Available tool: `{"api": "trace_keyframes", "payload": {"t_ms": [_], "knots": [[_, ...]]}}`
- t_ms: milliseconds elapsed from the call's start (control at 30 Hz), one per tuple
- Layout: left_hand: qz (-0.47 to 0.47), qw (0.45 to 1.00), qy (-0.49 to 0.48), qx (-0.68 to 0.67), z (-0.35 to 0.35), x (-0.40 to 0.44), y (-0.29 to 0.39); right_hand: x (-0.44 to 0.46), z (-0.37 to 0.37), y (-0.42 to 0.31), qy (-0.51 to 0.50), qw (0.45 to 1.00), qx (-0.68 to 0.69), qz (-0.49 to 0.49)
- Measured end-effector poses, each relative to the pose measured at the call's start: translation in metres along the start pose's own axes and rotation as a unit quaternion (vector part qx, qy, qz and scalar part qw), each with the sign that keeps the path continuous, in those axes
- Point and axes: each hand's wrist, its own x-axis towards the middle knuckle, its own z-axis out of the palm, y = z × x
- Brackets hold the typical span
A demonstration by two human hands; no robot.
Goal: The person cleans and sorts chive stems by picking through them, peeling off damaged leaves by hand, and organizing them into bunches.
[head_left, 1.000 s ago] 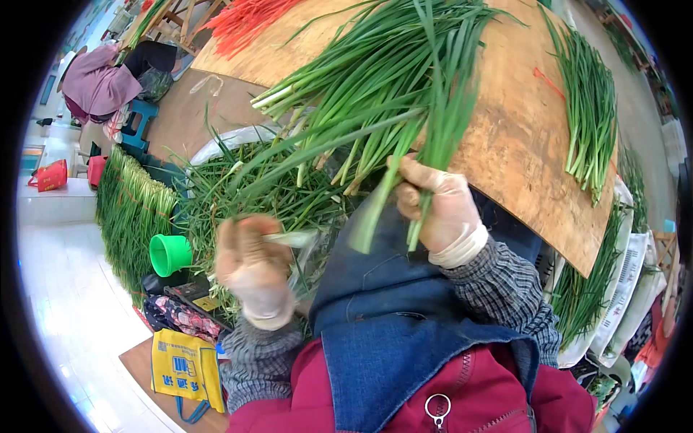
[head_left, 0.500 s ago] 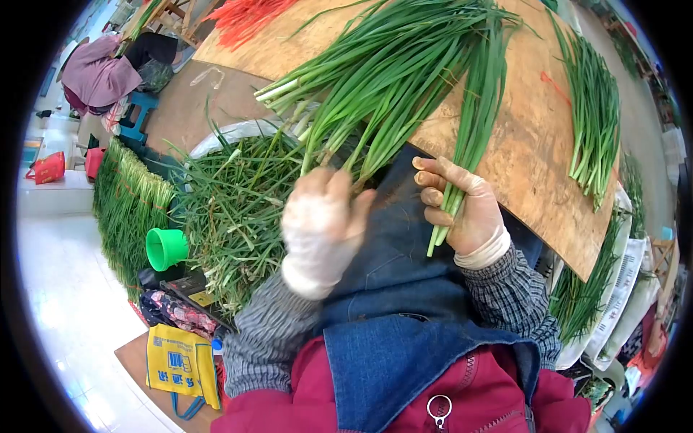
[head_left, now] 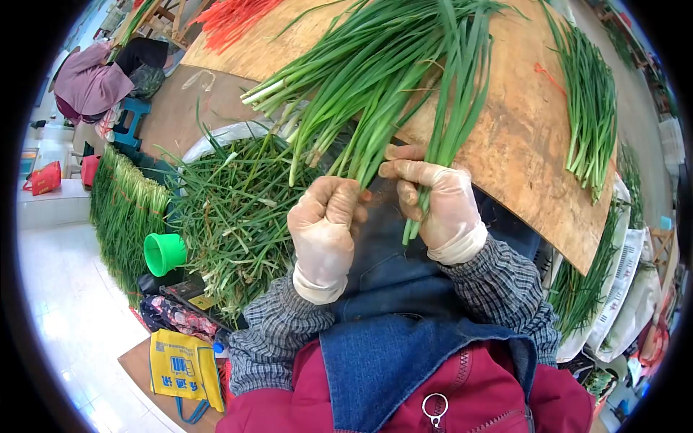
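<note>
Long green stalks with pale ends (head_left: 368,86) lie in a loose pile over the near edge of the wooden board (head_left: 520,123). My right hand (head_left: 447,202), in a pale glove, is closed round the lower ends of a few stalks, whose leaves reach up over the board. Just to its left, my left hand (head_left: 325,231), also gloved, pinches at the stalk ends at the pile's near side. Its fingertips are partly hidden among them. A heap of leafy trimmings (head_left: 231,216) sits in a pale-rimmed bag left of my left hand.
A tied bundle (head_left: 588,115) lies at the board's right, red ties (head_left: 231,22) at its far left. Bundles (head_left: 130,209) stand at left beside a green bucket (head_left: 165,253). A yellow bag (head_left: 185,366) lies lower left. A person (head_left: 90,83) sits at upper left.
My left hand has gone from over the trimmings to the pile and now pinches stalk ends. My right hand has kept hold of its stalks and shifted slightly left since half a second ago.
</note>
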Motion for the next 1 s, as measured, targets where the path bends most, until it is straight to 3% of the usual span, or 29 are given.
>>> {"api": "trace_keyframes", "payload": {"t_ms": [33, 100, 167, 333, 433, 467, 500, 600, 767, 833, 933, 1000], "knots": [[0.000, 1.000, 0.017, -0.007, -0.001, 0.000, -0.001, 0.000, 0.001, -0.002, 0.001, 1.000, 0.017, 0.001], [0.165, 0.974, 0.038, 0.149, 0.002, 0.004, -0.020, 0.000, 0.001, -0.001, -0.003, 1.000, 0.009, -0.003], [0.271, 0.942, 0.012, 0.198, 0.005, 0.006, -0.025, -0.002, -0.001, 0.001, -0.013, 0.999, -0.041, -0.019], [0.372, 0.885, 0.001, 0.281, 0.008, 0.004, -0.018, -0.004, -0.005, 0.003, -0.012, 0.998, -0.058, 0.001], [0.361, 0.911, 0.046, 0.194, 0.006, 0.000, -0.016, -0.004, -0.008, 0.001, 0.008, 0.999, -0.023, 0.037], [0.279, 0.957, 0.082, 0.011, 0.011, -0.001, -0.013, -0.001, -0.011, 0.001, 0.006, 0.999, 0.032, 0.038], [0.228, 0.968, 0.092, -0.057, 0.009, 0.000, -0.004, -0.001, -0.017, -0.001, -0.004, 0.998, 0.041, 0.047], [0.073, 0.996, 0.056, -0.010, -0.001, 0.016, 0.015, -0.003, -0.029, 0.000, -0.037, 0.997, 0.048, 0.040], [-0.022, 0.990, -0.127, 0.060, 0.027, 0.047, 0.018, -0.013, -0.033, -0.003, -0.032, 0.999, 0.029, 0.026], [0.080, 0.982, -0.156, 0.067, 0.044, 0.063, 0.010, -0.016, -0.031, -0.005, -0.007, 1.000, 0.010, 0.005], [0.123, 0.964, -0.198, 0.129, 0.065, 0.076, 0.015, -0.023, -0.027, -0.006, 0.029, 0.999, 0.008, -0.018], [0.101, 0.965, -0.207, 0.125, 0.071, 0.087, 0.022, -0.029, -0.025, -0.013, 0.027, 0.999, -0.042, -0.018]]}}
